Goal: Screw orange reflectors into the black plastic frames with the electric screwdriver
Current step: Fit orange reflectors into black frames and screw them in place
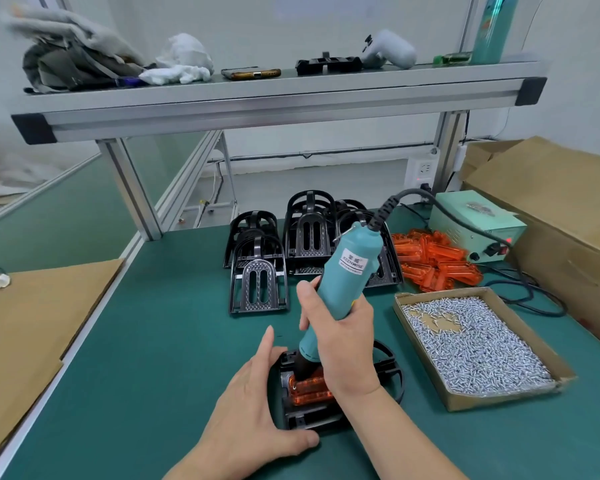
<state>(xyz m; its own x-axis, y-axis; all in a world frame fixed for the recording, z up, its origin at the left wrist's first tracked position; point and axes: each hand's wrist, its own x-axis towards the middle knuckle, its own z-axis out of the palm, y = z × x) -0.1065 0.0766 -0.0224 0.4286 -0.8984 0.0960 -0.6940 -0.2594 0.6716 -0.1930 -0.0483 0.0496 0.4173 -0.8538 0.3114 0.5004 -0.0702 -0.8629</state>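
Green tabletop (pixel 153 341): black plastic frame (pixel 305 419) lies near the front edge, left grip (pixel 253 403) bracing its left side with straight fingers. Right grip (pixel 343 341) wrapped round the teal electric screwdriver (pixel 347 271), bit down on the orange reflector (pixel 309 386) seated in that frame.

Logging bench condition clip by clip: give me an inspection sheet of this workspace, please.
Surface: green mat, cardboard sheet lying at its left.
Job's things: electric screwdriver tip down on an orange reflector seated in a black frame; spare frames stacked behind; loose reflectors piled beyond; screw tray at right.
Clutter: cloths and a phone on the shelf.
Hands: right hand grips the screwdriver; left hand rests against the frame's left edge.
Cables: cord runs from the screwdriver's top towards the power box.
Surroundings: cardboard box at right, wall socket behind.
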